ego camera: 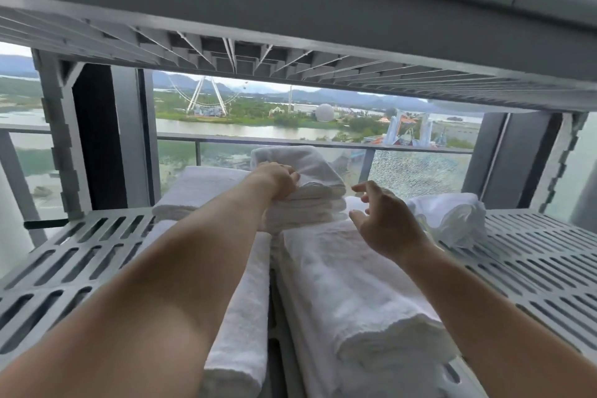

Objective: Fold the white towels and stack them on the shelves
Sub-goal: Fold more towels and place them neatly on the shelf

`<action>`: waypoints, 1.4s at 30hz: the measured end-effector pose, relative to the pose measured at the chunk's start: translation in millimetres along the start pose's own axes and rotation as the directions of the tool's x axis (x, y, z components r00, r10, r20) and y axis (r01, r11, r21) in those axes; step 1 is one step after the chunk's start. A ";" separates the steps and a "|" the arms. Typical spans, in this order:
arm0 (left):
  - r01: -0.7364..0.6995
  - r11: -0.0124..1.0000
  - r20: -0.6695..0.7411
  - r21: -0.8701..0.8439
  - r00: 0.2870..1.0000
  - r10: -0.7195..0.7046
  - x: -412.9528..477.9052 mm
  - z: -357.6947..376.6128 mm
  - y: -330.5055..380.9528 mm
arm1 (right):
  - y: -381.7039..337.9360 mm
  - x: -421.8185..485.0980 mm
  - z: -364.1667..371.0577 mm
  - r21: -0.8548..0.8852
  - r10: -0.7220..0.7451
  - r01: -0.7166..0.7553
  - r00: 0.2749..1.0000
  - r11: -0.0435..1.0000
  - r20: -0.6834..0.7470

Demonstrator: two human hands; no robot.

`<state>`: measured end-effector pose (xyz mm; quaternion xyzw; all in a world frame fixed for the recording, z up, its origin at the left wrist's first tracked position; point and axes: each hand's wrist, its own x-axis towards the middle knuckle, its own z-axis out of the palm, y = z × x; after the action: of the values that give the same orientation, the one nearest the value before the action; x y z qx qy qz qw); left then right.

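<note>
Your left hand [277,179] is gripping the folded towel [310,191] at the back middle of the slotted shelf [533,252] — right hand [387,220] is hovering just beside it, fingers loose, holding nothing. Try pressing it flat and squaring the edges — a bunched towel [452,216] is sitting on the shelf's right side.

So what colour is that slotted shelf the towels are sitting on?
The shelf is light grey, pierced by rows of slots, clearest in the head view.
</note>
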<state>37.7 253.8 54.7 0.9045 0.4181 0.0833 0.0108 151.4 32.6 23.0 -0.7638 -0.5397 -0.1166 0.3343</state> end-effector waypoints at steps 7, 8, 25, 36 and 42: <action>-0.002 0.999 -0.106 -0.040 0.994 -0.002 -43.3 3.5 12.9 | 9.8 -23.9 -15.2 0.023 -0.052 0.052 0.999 0.998 0.002; 0.002 0.998 -0.116 -0.064 0.993 -0.009 -49.4 4.1 15.3 | 11.5 -26.9 -15.7 0.040 -0.072 0.072 0.997 0.997 0.007; 0.105 0.994 -0.253 -0.012 0.962 -0.105 -121.0 25.7 179.4 | 120.1 -77.8 -75.3 0.261 -0.194 0.159 0.975 0.952 0.112; -0.109 0.994 -0.288 -0.006 0.952 0.103 -19.0 54.8 291.0 | 231.1 -50.9 -79.5 0.006 -0.147 0.148 0.978 0.989 0.148; -0.224 0.972 -0.261 -0.073 0.945 0.198 38.2 88.3 339.6 | 292.3 -8.9 -94.3 -0.072 0.046 -0.039 0.994 0.997 0.098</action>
<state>332.4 66.3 3.3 0.9245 0.3117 0.2194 -0.0053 428.9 -90.7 -23.6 -0.7912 -0.5348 -0.0901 0.2827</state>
